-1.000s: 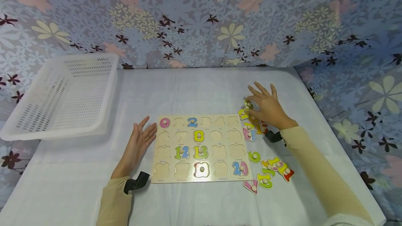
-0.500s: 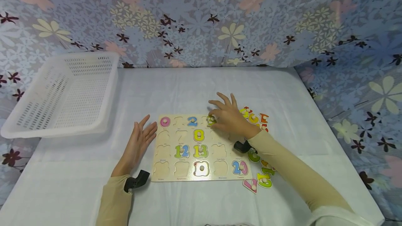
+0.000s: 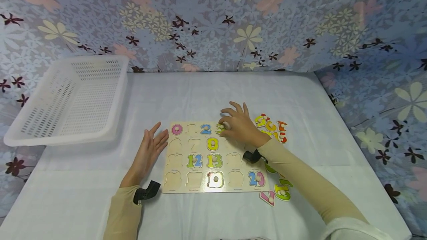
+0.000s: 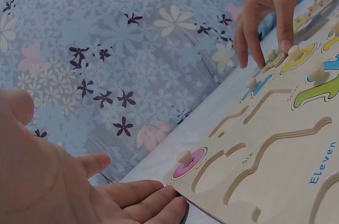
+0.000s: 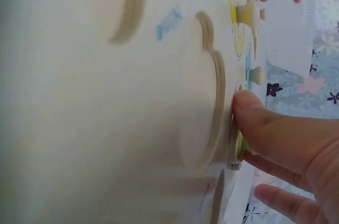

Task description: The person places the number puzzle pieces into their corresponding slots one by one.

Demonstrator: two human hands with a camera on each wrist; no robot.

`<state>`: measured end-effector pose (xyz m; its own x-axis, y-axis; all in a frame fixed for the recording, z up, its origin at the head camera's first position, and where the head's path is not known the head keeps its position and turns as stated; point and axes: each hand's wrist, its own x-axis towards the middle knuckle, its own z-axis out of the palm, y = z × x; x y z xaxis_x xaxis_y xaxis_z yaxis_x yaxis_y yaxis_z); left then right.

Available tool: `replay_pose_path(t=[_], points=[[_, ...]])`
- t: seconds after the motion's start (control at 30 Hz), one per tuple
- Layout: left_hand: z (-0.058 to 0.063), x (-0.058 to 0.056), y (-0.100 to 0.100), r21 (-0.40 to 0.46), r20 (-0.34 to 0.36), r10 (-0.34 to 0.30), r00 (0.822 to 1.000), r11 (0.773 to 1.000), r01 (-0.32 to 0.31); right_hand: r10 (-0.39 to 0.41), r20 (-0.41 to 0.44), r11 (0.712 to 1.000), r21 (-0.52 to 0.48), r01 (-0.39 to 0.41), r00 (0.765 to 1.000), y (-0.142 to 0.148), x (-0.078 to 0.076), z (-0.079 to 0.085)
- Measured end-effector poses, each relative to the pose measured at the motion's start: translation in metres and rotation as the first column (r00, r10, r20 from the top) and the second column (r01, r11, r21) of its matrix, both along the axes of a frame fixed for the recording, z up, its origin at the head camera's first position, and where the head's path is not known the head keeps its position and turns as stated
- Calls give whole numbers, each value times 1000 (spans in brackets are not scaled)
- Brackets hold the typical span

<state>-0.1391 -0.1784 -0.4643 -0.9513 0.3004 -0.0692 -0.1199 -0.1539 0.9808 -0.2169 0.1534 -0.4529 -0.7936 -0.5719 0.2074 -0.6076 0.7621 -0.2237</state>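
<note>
My right hand (image 3: 242, 127) is over the top row of a wooden number puzzle board (image 3: 203, 192), pinching a green number 3 piece (image 3: 219, 128) between thumb and fingers. In the right wrist view, the thumb (image 5: 259, 123) presses against this piece (image 5: 233, 147), which sits at its recess; whether it lies fully flat I cannot tell. The pink 0 (image 3: 176, 129) and blue 2 (image 3: 205, 129) lie in the same row. Beside the board's left edge rests my left hand (image 3: 148, 155), fingers extended and palm turned toward the board, holding nothing.
Loose number pieces (image 3: 271, 126) lie in a heap off the board's upper right. More, including a 19 (image 3: 282, 192) and a pink 7 (image 3: 268, 198), lie lower right, partly behind the right forearm. A white plastic basket (image 3: 113, 121) stands at the left on the white-covered table.
My right hand has come left from the heap of pieces to the board's top row, bringing the green 3, and lowered it at the recess. The left hand has stayed put.
</note>
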Motion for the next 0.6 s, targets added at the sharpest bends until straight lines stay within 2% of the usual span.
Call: replay_pose_path(t=[0.3,0.6], points=[[-2,0,-1,2,-2,-10,1000,1000,10,-25,22,1000,-19,25,999,-2,0,-3],[-2,0,0,8,5,-8,1000,1000,8,-46,0,999,-20,46,999,-3,2,-5]])
